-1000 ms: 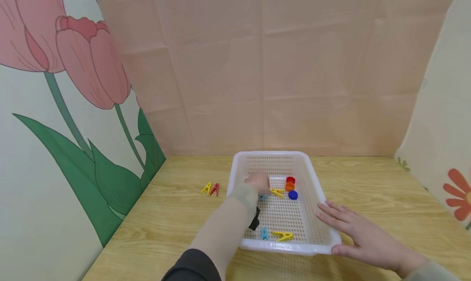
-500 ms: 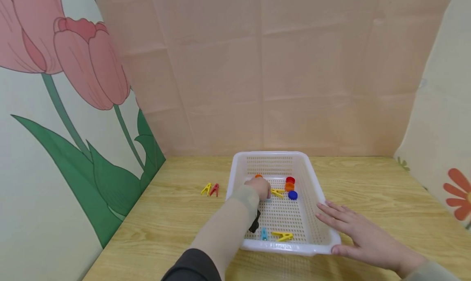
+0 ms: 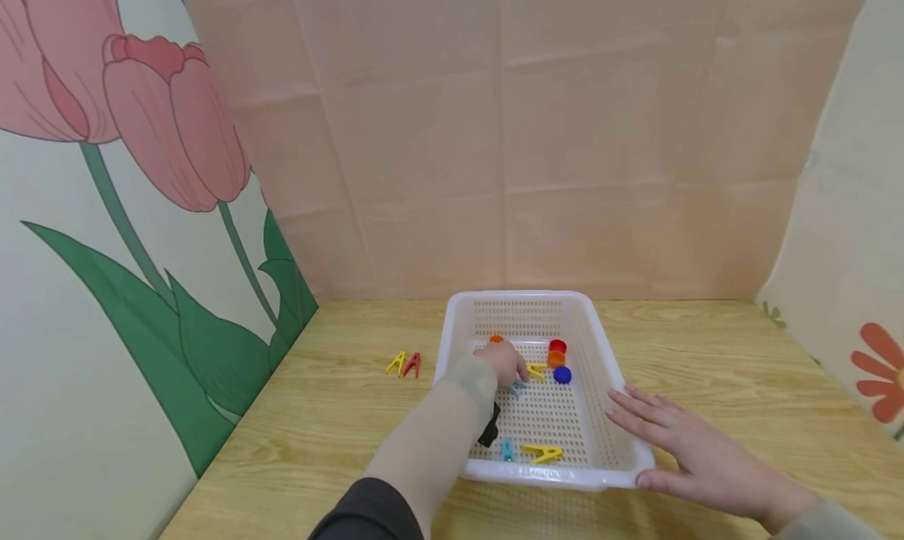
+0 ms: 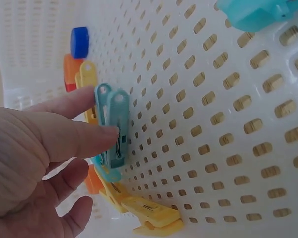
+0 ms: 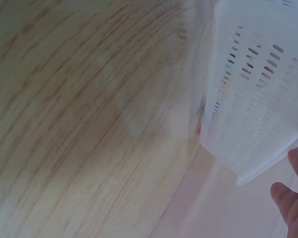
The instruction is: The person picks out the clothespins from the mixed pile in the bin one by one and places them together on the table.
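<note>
Inside a white perforated basket (image 3: 544, 476), my left hand (image 3: 503, 362) pinches a teal clothespin (image 4: 119, 116) between thumb and forefinger, its other fingers loosely bent. Right behind that clothespin in the left wrist view are a yellow clothespin (image 4: 88, 74), an orange cap (image 4: 72, 64) and a blue cap (image 4: 80, 42). More yellow clothespins (image 4: 151, 210) lie below the hand in that view. My right hand (image 3: 695, 454) rests with straight, spread fingers against the basket's right rim near its front corner.
At the basket's front end lie a teal clothespin (image 3: 508, 450) and a yellow clothespin (image 3: 554, 453). A red cap (image 3: 558, 345) sits at its right side, another orange cap (image 3: 497, 338) behind my left hand. Outside, left, a yellow clothespin (image 3: 397, 363) and red clothespin (image 3: 413, 364) are on the table.
My left hand has shifted slightly right and toward me, with the teal clothespin moving along. The orange cap behind it has come into view. My right hand has stayed still.
</note>
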The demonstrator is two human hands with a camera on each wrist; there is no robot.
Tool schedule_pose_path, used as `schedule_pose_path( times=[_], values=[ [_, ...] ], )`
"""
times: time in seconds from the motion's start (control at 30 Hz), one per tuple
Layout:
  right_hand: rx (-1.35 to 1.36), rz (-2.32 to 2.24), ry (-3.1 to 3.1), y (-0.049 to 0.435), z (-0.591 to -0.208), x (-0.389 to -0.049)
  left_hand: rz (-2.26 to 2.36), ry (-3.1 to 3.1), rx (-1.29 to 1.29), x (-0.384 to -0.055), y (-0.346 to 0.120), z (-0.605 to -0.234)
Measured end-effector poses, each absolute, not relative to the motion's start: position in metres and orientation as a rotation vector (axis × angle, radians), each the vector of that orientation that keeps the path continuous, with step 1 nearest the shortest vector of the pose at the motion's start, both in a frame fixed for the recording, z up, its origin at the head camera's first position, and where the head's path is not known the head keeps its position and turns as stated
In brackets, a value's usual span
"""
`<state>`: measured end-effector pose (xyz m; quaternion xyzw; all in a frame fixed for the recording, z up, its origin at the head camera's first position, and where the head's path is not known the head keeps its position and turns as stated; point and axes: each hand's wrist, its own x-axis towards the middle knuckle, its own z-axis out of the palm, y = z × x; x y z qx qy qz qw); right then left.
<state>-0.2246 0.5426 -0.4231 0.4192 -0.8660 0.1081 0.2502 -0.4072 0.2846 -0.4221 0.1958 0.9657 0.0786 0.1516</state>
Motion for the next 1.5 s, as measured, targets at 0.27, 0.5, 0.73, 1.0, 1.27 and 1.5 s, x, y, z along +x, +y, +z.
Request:
schedule_pose_path(
  times=[0.27,0.5,0.73,1.0,1.27,1.5],
  values=[
    [1.15,0.304,-2.351,0.542,-0.423,-0.224,0.289,2.761,0.537,-0.405,0.286,-0.422],
    [1.15,0.301,-2.346,0.542,-0.423,-0.223,0.112,2.847,0.411,-0.391,0.284,-0.409],
    [1.154,0.286,-2.335,0.542,-0.424,-0.224,0.149,2.796,0.306,-0.382,0.279,-0.405],
    [1.17,0.28,-2.316,0.542,-0.424,-0.225,0.163,2.752,0.395,-0.375,0.275,-0.399],
    [1.162,0.271,-2.32,0.542,-0.424,-0.224,0.17,2.735,0.297,-0.385,0.279,-0.409],
    [1.157,0.276,-2.331,0.542,-0.424,-0.224,0.226,2.714,0.239,-0.4,0.283,-0.424]
  ],
)
